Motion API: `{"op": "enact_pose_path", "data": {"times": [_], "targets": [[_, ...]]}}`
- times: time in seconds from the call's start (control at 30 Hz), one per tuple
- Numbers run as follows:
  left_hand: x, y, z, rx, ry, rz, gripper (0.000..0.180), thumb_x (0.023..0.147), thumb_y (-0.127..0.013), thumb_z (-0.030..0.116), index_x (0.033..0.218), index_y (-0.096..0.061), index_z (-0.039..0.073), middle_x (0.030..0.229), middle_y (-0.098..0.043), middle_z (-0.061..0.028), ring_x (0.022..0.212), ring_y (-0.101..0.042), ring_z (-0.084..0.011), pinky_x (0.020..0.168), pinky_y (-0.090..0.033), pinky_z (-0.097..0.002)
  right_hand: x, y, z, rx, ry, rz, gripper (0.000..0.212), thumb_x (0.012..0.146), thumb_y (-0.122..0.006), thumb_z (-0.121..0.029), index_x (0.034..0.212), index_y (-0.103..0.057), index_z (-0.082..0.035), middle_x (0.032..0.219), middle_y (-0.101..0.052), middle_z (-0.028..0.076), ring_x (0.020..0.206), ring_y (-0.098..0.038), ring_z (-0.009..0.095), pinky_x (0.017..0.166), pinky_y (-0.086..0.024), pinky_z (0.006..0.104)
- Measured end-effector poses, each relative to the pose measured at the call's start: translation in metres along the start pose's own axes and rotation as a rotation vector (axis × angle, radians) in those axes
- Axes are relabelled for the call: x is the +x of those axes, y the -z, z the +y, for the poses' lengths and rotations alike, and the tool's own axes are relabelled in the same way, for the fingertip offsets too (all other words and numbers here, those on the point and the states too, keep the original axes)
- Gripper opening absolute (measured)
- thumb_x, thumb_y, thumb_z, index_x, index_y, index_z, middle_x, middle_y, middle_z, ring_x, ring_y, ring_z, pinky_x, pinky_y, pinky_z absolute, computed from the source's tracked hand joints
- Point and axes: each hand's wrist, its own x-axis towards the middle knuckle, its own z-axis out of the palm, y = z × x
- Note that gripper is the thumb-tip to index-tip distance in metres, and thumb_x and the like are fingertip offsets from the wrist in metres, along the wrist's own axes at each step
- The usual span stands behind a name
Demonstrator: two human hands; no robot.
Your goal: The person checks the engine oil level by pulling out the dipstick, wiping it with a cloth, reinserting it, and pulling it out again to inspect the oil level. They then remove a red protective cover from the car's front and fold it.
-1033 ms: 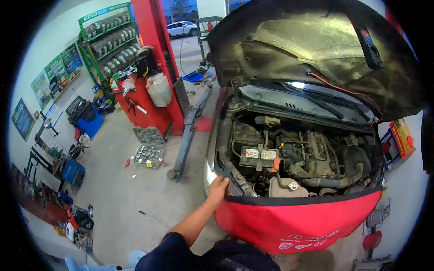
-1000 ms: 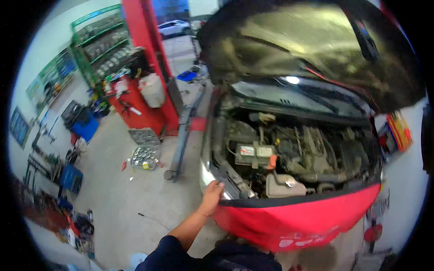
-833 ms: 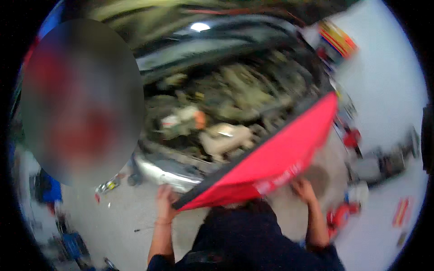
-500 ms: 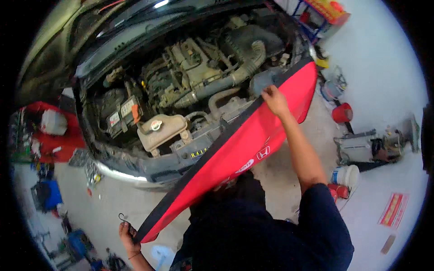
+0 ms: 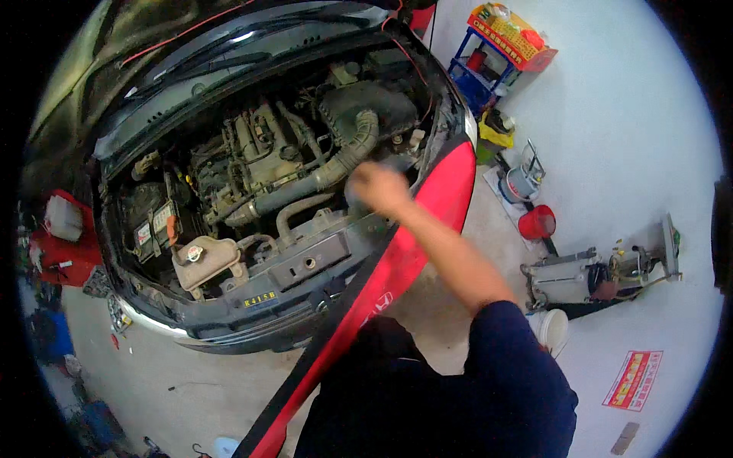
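Observation:
My right hand (image 5: 379, 187) reaches past the black-edged border of a red fender cover (image 5: 447, 183) and is over the front of the engine bay, near the corrugated air hose (image 5: 355, 150). Motion smears its fingers, so any grip is hidden. The cover slants between me and the car's front, its far end by the front corner and its near end running out at the lower edge. A small dark hook (image 5: 201, 452) shows at the bottom beside that near end. My left hand is out of view. Behind lies the dusty engine (image 5: 259, 145).
The beige coolant tank (image 5: 205, 267) and the battery (image 5: 156, 227) sit at the bay's left. Along the right wall are a blue rack (image 5: 477, 84), a red bucket (image 5: 537, 222), a metal machine (image 5: 565, 278) and a white bucket (image 5: 551, 332). The raised hood (image 5: 69, 84) hangs far left.
My right hand has left the cover's upper edge and moved left over the engine bay. The cover's near end has dropped lower, and my left hand has gone out of view. The view has shifted.

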Motion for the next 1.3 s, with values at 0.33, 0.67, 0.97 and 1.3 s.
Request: {"op": "enact_pose_path", "data": {"times": [0.33,0.67,0.97,1.3], "targets": [[-0.063,-0.002,-0.102,-0.073,-0.139,0.069,0.043,0.093,-0.057,0.037,0.116,-0.061,0.000,0.111,-0.063,-0.0097,0.098,-0.059,-0.0247,0.085,-0.049,-0.0398,0.145,0.103,0.353,-0.319,-0.705,0.175,0.041,0.087,-0.058,-0.036,0.103,-0.067,0.001,0.102,-0.069,0.022,0.095,-0.067,0.036,0.082,-0.054,0.0425],[-0.166,0.019,-0.141,-0.156,0.056,0.303,0.066,0.087,-0.066,0.041,0.136,-0.050,0.001,0.129,-0.057,-0.0093,0.119,-0.051,-0.0301,0.093,-0.047,-0.0462,0.185,0.068,0.430,-0.293,-0.508,0.452,0.027,0.082,-0.056,-0.017,0.096,-0.065,0.005,0.084,-0.070,0.022,0.077,-0.070,0.035,0.074,-0.056,0.0431],[-0.091,-0.017,-0.119,0.801,-0.420,0.307,0.027,0.094,-0.055,0.018,0.111,-0.059,-0.001,0.110,-0.058,-0.0221,0.096,-0.058,-0.0328,0.081,-0.048,-0.0404,0.201,0.155,0.406,-0.088,-0.311,0.913,0.027,0.089,-0.058,-0.022,0.086,-0.064,0.004,0.074,-0.068,0.018,0.063,-0.065,0.027,0.058,-0.053,0.0372],[0.059,0.181,-0.218,0.863,-0.176,0.708,0.049,0.099,-0.040,0.031,0.136,-0.048,0.000,0.139,-0.048,-0.0201,0.125,-0.044,-0.0316,0.103,-0.033,-0.0429,0.097,0.275,-0.042,0.213,0.713,0.546,0.032,0.091,-0.063,-0.028,0.101,-0.065,0.002,0.084,-0.068,0.012,0.070,-0.065,0.019,0.063,-0.052,0.0323]]}}
